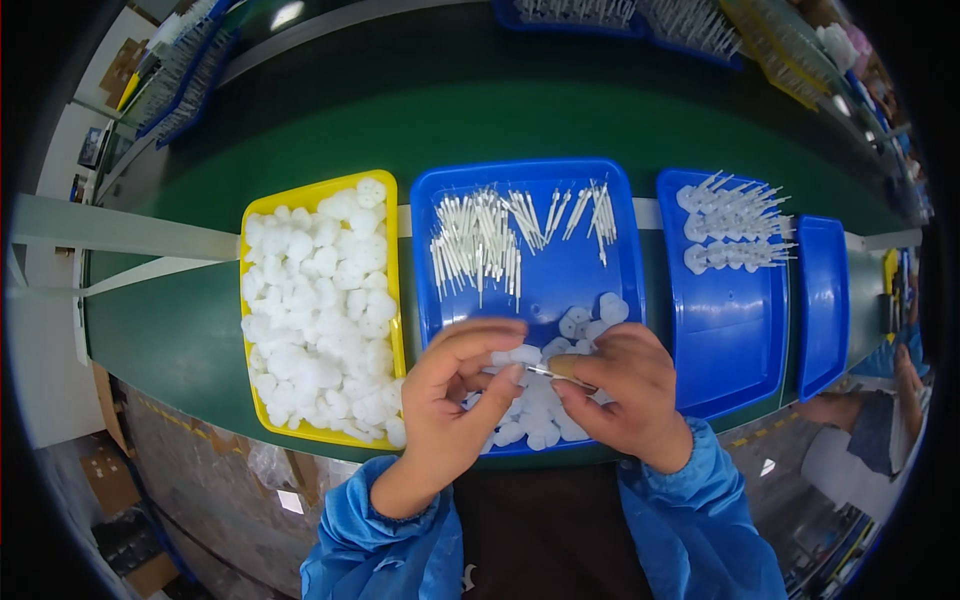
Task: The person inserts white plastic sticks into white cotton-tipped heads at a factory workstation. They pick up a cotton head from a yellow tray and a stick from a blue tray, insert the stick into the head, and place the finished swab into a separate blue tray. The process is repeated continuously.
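Observation:
Over the near part of the middle blue tray (628, 230), my two hands meet. In the fingertips of my right hand (635, 395) is a thin white and silver rod (543, 371), pinched and lying nearly level. The rod's other end reaches the thumb tip of my left hand (450, 400), whose fingers are curled and partly smeared by motion. What the left fingers hold is hidden. Under the hands lie loose white round plastic pieces (543, 432). Similar thin rods (475, 235) are heaped at the tray's far side.
At left, a yellow tray (250, 345) is piled with white round pieces (320, 300). A blue tray (730, 345) at right bears rows of rods with round bases (730, 225). Farther right stands another blue tray (822, 300). Filled racks (690, 25) line the far edge. A person (880, 400) sits right.

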A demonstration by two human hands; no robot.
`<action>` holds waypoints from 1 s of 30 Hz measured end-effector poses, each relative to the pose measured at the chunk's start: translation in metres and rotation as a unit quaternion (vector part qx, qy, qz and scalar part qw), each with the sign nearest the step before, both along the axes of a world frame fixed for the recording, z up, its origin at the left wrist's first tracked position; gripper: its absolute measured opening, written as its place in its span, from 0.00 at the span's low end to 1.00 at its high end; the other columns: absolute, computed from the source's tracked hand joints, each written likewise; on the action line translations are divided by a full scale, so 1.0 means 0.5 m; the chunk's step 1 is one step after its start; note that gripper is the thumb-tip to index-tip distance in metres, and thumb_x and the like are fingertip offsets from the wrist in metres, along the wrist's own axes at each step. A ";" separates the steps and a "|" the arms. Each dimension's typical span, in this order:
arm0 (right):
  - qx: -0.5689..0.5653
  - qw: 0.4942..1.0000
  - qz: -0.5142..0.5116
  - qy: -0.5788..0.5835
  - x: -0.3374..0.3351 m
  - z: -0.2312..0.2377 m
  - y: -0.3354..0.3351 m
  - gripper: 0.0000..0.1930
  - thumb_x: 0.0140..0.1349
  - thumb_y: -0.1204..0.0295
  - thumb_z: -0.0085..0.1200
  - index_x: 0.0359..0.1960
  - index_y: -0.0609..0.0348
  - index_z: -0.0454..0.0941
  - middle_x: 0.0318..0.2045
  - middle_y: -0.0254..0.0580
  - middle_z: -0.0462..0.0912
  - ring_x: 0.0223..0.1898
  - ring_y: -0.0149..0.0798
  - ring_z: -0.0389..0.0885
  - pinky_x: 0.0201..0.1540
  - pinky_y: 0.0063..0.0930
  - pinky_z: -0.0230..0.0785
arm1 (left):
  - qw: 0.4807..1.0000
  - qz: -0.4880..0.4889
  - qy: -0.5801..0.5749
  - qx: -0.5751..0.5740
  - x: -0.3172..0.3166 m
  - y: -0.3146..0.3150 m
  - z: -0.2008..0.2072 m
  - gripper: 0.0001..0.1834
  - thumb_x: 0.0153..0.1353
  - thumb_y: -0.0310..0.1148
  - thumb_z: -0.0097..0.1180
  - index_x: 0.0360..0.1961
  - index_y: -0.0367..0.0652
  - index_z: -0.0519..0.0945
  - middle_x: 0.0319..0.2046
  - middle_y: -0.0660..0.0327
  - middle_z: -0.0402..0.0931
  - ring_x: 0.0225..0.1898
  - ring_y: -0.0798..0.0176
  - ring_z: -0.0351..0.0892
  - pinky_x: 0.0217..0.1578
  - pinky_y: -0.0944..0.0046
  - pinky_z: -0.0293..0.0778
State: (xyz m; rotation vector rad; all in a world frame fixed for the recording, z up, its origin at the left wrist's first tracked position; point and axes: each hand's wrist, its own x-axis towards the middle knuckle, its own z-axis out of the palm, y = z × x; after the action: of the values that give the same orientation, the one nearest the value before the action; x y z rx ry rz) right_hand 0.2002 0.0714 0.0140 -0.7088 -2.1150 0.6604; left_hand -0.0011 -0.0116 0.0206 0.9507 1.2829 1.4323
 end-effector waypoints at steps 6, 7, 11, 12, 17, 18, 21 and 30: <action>0.023 0.998 -0.035 -0.052 0.022 0.001 -0.012 0.16 0.55 0.76 0.77 0.48 0.53 0.93 0.22 0.31 0.83 0.22 0.35 0.82 0.38 0.33 0.76 | 0.996 -0.011 -0.078 -0.048 0.016 -0.008 -0.007 0.22 0.76 0.16 0.60 0.69 0.33 0.77 0.61 0.44 0.87 0.60 0.58 0.89 0.51 0.62 0.90; 0.012 0.998 -0.033 -0.059 0.024 0.003 -0.012 0.16 0.56 0.75 0.76 0.48 0.53 0.93 0.21 0.31 0.83 0.22 0.35 0.82 0.38 0.32 0.76 | 0.997 -0.009 -0.070 -0.042 0.016 -0.008 -0.013 0.23 0.76 0.17 0.60 0.70 0.33 0.77 0.61 0.44 0.87 0.60 0.58 0.89 0.52 0.62 0.90; -0.014 0.997 -0.030 -0.068 0.029 0.002 -0.013 0.15 0.58 0.75 0.75 0.47 0.53 0.94 0.18 0.29 0.81 0.20 0.35 0.81 0.36 0.32 0.75 | 0.998 0.001 -0.059 -0.017 0.022 -0.007 -0.023 0.27 0.75 0.16 0.62 0.73 0.33 0.76 0.62 0.45 0.86 0.60 0.58 0.89 0.53 0.62 0.90; -0.017 0.997 -0.030 -0.066 0.029 0.001 -0.014 0.14 0.58 0.75 0.75 0.47 0.53 0.94 0.17 0.29 0.80 0.20 0.36 0.81 0.36 0.32 0.75 | 0.999 -0.001 -0.038 -0.017 0.022 -0.008 -0.026 0.26 0.74 0.16 0.63 0.72 0.33 0.77 0.63 0.45 0.86 0.60 0.58 0.89 0.54 0.62 0.90; -0.085 0.993 -0.021 -0.074 0.033 0.011 -0.016 0.13 0.60 0.75 0.75 0.47 0.54 0.94 0.17 0.32 0.81 0.19 0.37 0.81 0.34 0.33 0.73 | 0.997 -0.022 0.077 0.007 0.009 -0.007 -0.033 0.22 0.71 0.13 0.65 0.65 0.33 0.85 0.64 0.47 0.86 0.61 0.58 0.89 0.54 0.64 0.88; -0.098 0.992 -0.022 -0.074 0.035 0.011 -0.018 0.13 0.60 0.74 0.75 0.47 0.54 0.94 0.17 0.32 0.81 0.19 0.37 0.81 0.33 0.33 0.73 | 0.994 -0.029 0.107 0.016 0.008 -0.006 -0.032 0.21 0.71 0.14 0.65 0.64 0.34 0.86 0.64 0.47 0.86 0.61 0.58 0.89 0.53 0.65 0.88; -0.092 0.992 -0.032 -0.080 0.025 0.022 -0.027 0.13 0.60 0.74 0.75 0.47 0.54 0.93 0.18 0.32 0.83 0.19 0.38 0.81 0.32 0.34 0.72 | 0.984 -0.036 0.171 0.032 0.012 -0.004 -0.031 0.21 0.70 0.13 0.65 0.63 0.36 0.87 0.62 0.48 0.87 0.60 0.59 0.89 0.52 0.66 0.88; -0.095 0.993 -0.058 -0.040 0.024 0.003 -0.030 0.09 0.62 0.72 0.77 0.43 0.54 0.92 0.27 0.36 0.90 0.24 0.38 0.86 0.33 0.33 0.73 | 0.989 -0.023 0.147 0.006 0.021 -0.015 -0.037 0.21 0.72 0.14 0.64 0.65 0.35 0.87 0.59 0.49 0.90 0.56 0.64 0.90 0.50 0.68 0.87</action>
State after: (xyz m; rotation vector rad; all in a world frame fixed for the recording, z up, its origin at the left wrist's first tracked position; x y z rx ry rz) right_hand 0.2120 0.0566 0.0154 -0.9697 -2.0840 0.7881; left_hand 0.0092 -0.0193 0.0020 1.2253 1.4553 1.2995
